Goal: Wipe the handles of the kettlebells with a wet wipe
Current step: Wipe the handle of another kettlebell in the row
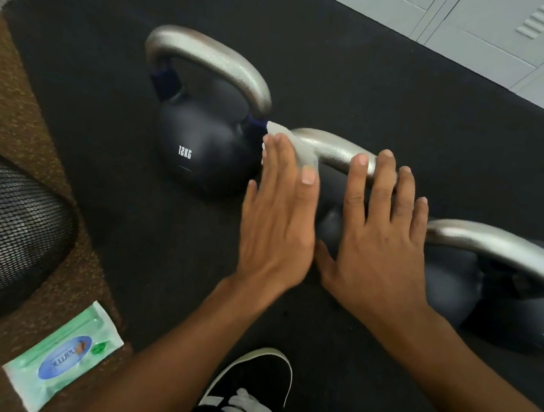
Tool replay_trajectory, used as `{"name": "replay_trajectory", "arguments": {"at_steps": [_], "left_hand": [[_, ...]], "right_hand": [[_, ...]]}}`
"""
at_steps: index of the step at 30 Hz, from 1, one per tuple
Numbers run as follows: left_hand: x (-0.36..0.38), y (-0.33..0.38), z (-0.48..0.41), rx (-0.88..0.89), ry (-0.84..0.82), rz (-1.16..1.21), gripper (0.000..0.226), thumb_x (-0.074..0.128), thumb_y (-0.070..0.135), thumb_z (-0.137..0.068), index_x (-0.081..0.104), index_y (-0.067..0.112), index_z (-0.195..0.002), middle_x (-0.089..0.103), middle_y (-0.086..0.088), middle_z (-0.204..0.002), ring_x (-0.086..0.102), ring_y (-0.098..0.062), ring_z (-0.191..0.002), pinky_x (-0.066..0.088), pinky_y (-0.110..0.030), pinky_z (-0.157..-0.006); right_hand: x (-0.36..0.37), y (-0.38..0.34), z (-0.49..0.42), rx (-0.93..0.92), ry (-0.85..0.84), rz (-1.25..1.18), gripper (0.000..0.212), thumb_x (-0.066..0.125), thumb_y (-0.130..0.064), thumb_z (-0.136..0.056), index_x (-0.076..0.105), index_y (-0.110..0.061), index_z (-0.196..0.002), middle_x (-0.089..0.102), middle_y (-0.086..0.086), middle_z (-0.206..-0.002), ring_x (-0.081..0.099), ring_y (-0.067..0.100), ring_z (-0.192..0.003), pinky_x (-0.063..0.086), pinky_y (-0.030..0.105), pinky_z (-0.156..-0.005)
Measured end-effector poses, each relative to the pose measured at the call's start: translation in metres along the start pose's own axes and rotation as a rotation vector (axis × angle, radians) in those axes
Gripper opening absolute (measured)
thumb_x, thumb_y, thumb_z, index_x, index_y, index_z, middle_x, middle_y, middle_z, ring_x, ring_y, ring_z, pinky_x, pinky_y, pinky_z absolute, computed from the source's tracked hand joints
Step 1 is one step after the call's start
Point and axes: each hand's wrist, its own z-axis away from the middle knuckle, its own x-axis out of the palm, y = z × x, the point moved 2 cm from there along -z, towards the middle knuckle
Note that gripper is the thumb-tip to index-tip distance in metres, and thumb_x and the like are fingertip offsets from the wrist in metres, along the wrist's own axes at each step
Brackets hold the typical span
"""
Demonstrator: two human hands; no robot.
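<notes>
You are looking down at three black kettlebells in a row on the dark floor mat (409, 96), running from frame centre toward the right edge. The first kettlebell (202, 151) stands upright left of centre, marked "12KG" in white, its matte silver handle (212, 57) arching from upper left to lower right with dark blue bands at the roots. The middle kettlebell (329, 208) is mostly hidden behind your hands; only its silver handle (337, 150) shows clearly, its long axis running left to right. The third kettlebell (504, 317) sits at the lower right, partly cut by the frame edge, its print unclear, its handle (494, 246) slanting down to the right.

Your left hand (278, 226) is flat with fingers straight, pressing a pale, translucent wipe (298, 148) against the left end of the middle handle. Your right hand (380, 244) lies open, fingers spread, fingertips draped over the same handle's right part, not clenched.

A green wipe pack (63, 356) lies at the lower left on brown carpet (9, 104), beside a black mesh object (8, 238) you cannot identify. A black shoe (255, 382) shows at bottom centre.
</notes>
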Motion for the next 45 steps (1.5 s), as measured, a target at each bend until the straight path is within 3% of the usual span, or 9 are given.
{"name": "replay_trajectory", "arguments": {"at_steps": [6, 14, 17, 21, 28, 31, 34, 39, 45], "left_hand": [[-0.037, 0.000, -0.039, 0.074, 0.031, -0.141, 0.073, 0.013, 0.064, -0.095, 0.039, 0.033, -0.156, 0.038, 0.015, -0.161, 0.029, 0.000, -0.148, 0.020, -0.029, -0.124], [-0.063, 0.027, -0.106, -0.006, -0.418, -0.164, 0.083, 0.018, 0.071, -0.093, 0.068, 0.009, -0.070, 0.067, -0.008, -0.070, 0.060, -0.022, -0.073, 0.048, -0.051, -0.094], [-0.061, 0.030, -0.105, -0.027, -0.446, -0.135, 0.082, 0.017, 0.065, -0.093, 0.075, 0.006, -0.081, 0.073, -0.015, -0.079, 0.066, -0.026, -0.078, 0.048, -0.052, -0.095], [-0.055, 0.020, -0.050, 0.315, -0.028, -0.506, 0.074, 0.010, 0.054, -0.093, 0.057, 0.025, -0.142, 0.064, -0.003, -0.139, 0.056, -0.029, -0.128, 0.042, -0.039, -0.107], [0.003, 0.026, 0.004, -0.060, -0.041, 0.100, 0.078, 0.016, 0.059, -0.096, -0.004, 0.022, -0.162, -0.013, 0.008, -0.170, -0.016, 0.007, -0.151, -0.006, -0.034, -0.128], [0.009, 0.047, 0.009, -0.179, -0.014, 0.520, 0.069, 0.032, 0.049, -0.101, 0.023, 0.018, -0.162, 0.026, 0.003, -0.168, 0.022, -0.004, -0.153, 0.023, -0.033, -0.124], [0.014, 0.055, 0.007, -0.340, -0.004, 1.011, 0.039, 0.034, 0.037, -0.107, 0.061, 0.019, -0.129, 0.071, 0.020, -0.117, 0.060, 0.014, -0.109, 0.045, -0.007, -0.087], [0.006, 0.047, -0.003, -0.483, 0.059, 1.504, 0.062, 0.033, 0.043, -0.099, 0.045, 0.010, -0.150, 0.051, -0.008, -0.152, 0.040, -0.020, -0.145, 0.020, -0.043, -0.124], [0.021, 0.017, -0.026, -0.469, -0.094, 1.823, 0.072, 0.041, 0.041, -0.082, 0.049, 0.013, -0.148, 0.055, -0.020, -0.148, 0.047, -0.035, -0.142, 0.025, -0.056, -0.121]], "right_hand": [[-0.001, -0.003, -0.001, 0.009, -0.021, 0.007, 0.111, 0.066, -0.050, -0.078, 0.003, -0.008, -0.159, 0.006, 0.025, -0.164, 0.013, 0.050, -0.149, 0.024, 0.068, -0.114], [-0.004, -0.003, 0.000, 0.010, -0.049, 0.032, 0.112, 0.066, -0.051, -0.078, 0.002, -0.008, -0.159, 0.006, 0.025, -0.164, 0.013, 0.048, -0.149, 0.025, 0.069, -0.113], [-0.006, 0.000, 0.000, -0.002, -0.055, 0.053, 0.112, 0.066, -0.051, -0.079, 0.002, -0.009, -0.160, 0.007, 0.024, -0.164, 0.014, 0.047, -0.150, 0.024, 0.070, -0.113], [-0.004, 0.000, 0.000, 0.002, -0.048, 0.050, 0.112, 0.067, -0.050, -0.077, 0.003, -0.009, -0.160, 0.007, 0.024, -0.165, 0.014, 0.047, -0.149, 0.024, 0.070, -0.112], [0.001, 0.003, 0.000, -0.009, -0.051, 0.015, 0.113, 0.067, -0.054, -0.082, -0.003, -0.012, -0.160, 0.000, 0.022, -0.166, 0.008, 0.046, -0.151, 0.021, 0.069, -0.115], [0.000, 0.006, 0.000, -0.021, -0.057, 0.023, 0.108, 0.065, -0.050, -0.084, -0.003, -0.012, -0.160, 0.001, 0.021, -0.166, 0.009, 0.045, -0.151, 0.022, 0.069, -0.115], [-0.003, 0.007, -0.002, -0.026, -0.061, -0.011, 0.098, 0.053, -0.048, -0.088, -0.005, -0.014, -0.160, 0.002, 0.019, -0.166, 0.008, 0.044, -0.152, 0.021, 0.070, -0.114], [-0.005, 0.008, -0.002, -0.031, -0.049, -0.019, 0.090, 0.044, -0.052, -0.093, -0.002, -0.013, -0.160, 0.005, 0.018, -0.166, 0.012, 0.044, -0.151, 0.021, 0.069, -0.114], [-0.008, 0.009, -0.002, -0.037, -0.034, -0.027, 0.090, 0.049, -0.046, -0.089, 0.004, -0.014, -0.160, 0.010, 0.016, -0.166, 0.016, 0.042, -0.151, 0.022, 0.070, -0.113]]}}
